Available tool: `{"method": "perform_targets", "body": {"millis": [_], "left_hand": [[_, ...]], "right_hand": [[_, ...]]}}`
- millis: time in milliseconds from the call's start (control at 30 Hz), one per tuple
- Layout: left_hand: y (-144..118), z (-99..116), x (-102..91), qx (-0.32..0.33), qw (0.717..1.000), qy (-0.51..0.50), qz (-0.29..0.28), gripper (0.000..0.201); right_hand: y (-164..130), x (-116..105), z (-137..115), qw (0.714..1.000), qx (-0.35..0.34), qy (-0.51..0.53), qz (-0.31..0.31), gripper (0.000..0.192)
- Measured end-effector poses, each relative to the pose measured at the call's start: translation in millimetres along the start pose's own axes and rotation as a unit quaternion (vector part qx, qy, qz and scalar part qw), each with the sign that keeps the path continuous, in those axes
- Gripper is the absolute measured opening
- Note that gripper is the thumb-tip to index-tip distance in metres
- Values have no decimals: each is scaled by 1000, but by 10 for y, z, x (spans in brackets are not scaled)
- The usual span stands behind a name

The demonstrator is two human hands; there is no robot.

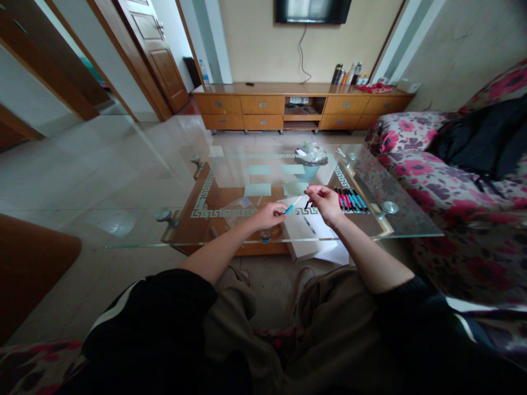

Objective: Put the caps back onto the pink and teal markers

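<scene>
My left hand (269,215) is closed on a blue pen barrel (290,209). A thin white refill (297,201) slants up from the barrel toward the right. At the refill's upper end my right hand (324,203) is closed in a pinch; what lies between its fingertips is too small to make out. A short black piece (307,204) shows just below those fingers; whether they hold it I cannot tell. Right of that hand, several pens (353,201) with pink, red and blue barrels and black ends lie in a row on the glass table (230,230).
Beneath the glass are a white box (302,251) and paper sheets (335,255). A teal waste basket (308,172) with a bag stands beyond. The flowered sofa (448,203) is at right, bearing a black backpack (486,137). A wooden cabinet (263,104) lines the far wall.
</scene>
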State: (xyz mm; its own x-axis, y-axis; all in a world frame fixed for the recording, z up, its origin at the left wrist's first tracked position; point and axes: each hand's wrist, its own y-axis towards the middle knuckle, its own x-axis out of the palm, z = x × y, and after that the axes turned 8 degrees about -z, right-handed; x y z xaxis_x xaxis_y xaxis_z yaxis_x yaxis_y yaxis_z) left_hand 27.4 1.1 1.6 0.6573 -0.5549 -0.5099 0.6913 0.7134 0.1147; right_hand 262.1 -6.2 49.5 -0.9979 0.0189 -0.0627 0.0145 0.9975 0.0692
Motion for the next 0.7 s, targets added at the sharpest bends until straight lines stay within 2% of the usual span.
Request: {"method": "perform_targets", "body": {"millis": [700], "left_hand": [[2,-30,1,-4,1000,20,7,29]], "right_hand": [[-40,25,-23,999,-14,-8,-40,50]]}}
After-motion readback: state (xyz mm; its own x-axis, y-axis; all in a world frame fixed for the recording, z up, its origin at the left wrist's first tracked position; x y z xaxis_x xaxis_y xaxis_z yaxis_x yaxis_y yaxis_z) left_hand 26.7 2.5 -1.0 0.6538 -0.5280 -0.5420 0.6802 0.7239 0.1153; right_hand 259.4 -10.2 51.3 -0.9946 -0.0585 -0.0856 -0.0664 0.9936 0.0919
